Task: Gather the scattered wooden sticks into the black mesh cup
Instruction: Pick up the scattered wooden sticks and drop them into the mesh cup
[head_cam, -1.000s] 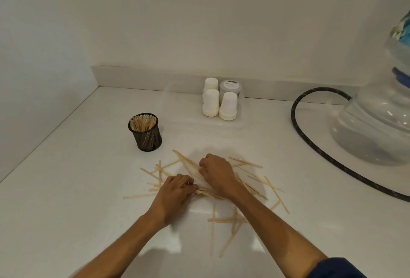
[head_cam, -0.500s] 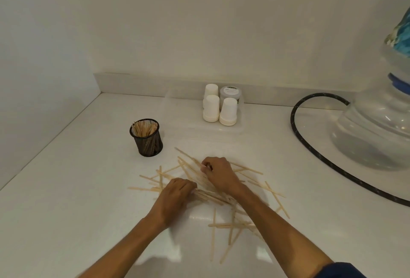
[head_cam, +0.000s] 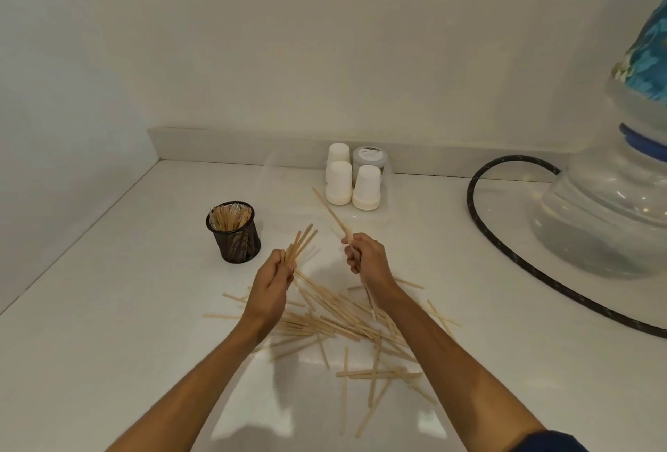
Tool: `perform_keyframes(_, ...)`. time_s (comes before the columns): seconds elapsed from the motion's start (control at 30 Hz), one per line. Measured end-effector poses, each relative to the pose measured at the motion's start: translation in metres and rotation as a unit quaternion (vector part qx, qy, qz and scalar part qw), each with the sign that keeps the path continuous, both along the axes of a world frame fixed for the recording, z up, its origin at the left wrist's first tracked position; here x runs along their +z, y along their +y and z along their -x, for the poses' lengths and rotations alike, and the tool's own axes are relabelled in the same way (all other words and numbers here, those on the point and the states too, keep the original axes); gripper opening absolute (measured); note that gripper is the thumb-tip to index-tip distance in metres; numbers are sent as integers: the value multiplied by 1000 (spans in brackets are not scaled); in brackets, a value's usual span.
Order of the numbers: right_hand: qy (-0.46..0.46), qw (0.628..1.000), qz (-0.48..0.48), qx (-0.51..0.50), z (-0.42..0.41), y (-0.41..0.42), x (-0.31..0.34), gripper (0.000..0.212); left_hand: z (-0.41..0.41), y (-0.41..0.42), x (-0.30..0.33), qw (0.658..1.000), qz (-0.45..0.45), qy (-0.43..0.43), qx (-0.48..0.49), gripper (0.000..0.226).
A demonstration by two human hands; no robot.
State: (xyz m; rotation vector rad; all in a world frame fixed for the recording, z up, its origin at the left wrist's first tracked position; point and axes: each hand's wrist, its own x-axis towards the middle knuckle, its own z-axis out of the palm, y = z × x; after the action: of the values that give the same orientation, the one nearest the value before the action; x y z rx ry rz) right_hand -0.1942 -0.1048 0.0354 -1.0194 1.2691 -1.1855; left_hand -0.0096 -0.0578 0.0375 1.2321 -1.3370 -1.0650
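Glossy white countertop (head_cam: 108,307): flat wooden sticks (head_cam: 343,325) lie scattered; left hand (head_cam: 269,282) grips a bundle (head_cam: 299,240), right hand (head_cam: 366,262) pinches one stick (head_cam: 330,211); cylindrical black mesh cup (head_cam: 236,233) stands just left.

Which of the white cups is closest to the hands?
The front-right white cup, upside down like the other white cups, sits closest to the right hand. The stick in that hand points toward it. The others stand further left or behind it.
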Motion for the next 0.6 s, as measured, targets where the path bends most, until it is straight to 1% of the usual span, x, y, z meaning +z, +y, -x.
perform_keyframes(0.1,-41,998,-4,-42,-5,-3,6,27,2,-9,3,999,-18,24,-10,23)
perform_keyframes(0.17,-58,997,10,-53,-9,-3,13,21,5,-13,6,999,-26,32,-12,30)
perform_keyframes(0.2,-53,996,21,-63,-11,-3,16,22,7,-15,8,999,-28,37,-6,38)
perform_keyframes(0.27,-8,994,61,-95,-13,-2,20,33,13,-19,13,998,-32,46,21,48)
perform_keyframes(0.33,18,986,111,-126,-16,-1,24,46,18,-23,18,996,-42,48,57,51)
perform_keyframes(0.4,15,978,140,-151,-19,0,26,55,21,-27,21,995,-49,51,73,54)
perform_keyframes(0.5,18,971,155,-179,-24,3,24,57,24,-27,19,994,-53,57,76,57)
perform_keyframes(0.6,51,965,168,-196,-28,14,10,57,27,-21,10,995,-43,56,74,54)
